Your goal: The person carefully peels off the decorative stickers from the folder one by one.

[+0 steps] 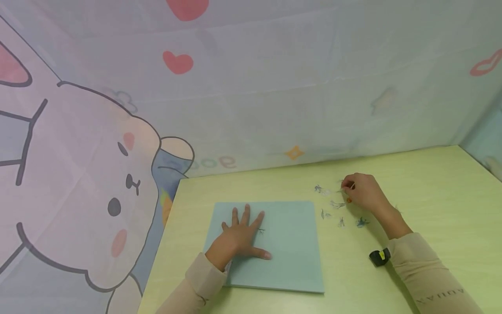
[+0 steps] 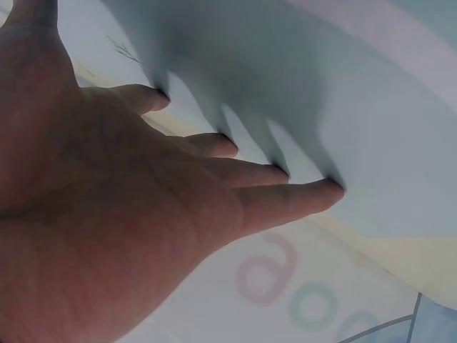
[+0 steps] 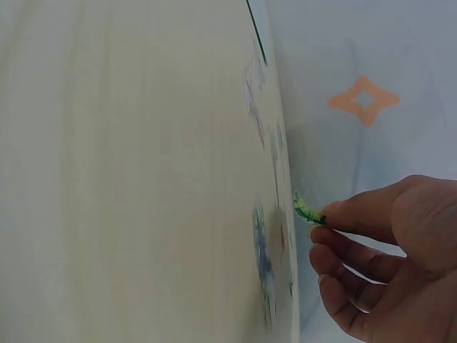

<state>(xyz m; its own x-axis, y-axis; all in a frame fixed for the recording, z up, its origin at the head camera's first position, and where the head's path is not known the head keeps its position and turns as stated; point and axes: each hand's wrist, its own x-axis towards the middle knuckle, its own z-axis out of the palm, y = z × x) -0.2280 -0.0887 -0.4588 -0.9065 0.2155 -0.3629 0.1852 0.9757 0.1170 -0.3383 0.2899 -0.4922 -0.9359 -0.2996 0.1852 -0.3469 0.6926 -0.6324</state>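
My left hand [image 1: 239, 237] rests with spread fingers on a pale blue board [image 1: 288, 266] lying on the table. Near its index finger and thumb is a small dark twig-like piece [image 1: 261, 230], also in the left wrist view as thin dark green lines [image 2: 123, 48]. At the far right of the board, my right hand [image 1: 364, 191] pinches a small green leaf-shaped piece [image 3: 310, 211] between thumb and index finger, raised off the tabletop. Below and left of that hand lie several small flat pieces, among them a dark blue one [image 1: 361, 223] and a thin-lined one [image 1: 337, 204].
The yellow-green table [image 1: 435, 192] meets a hanging printed cloth [image 1: 255, 96] at its back edge. A large rabbit [image 1: 94, 196] is printed on the left side. A black device [image 1: 379, 257] sits at my right wrist. A small orange spot [image 1: 349, 200] shows under the right hand.
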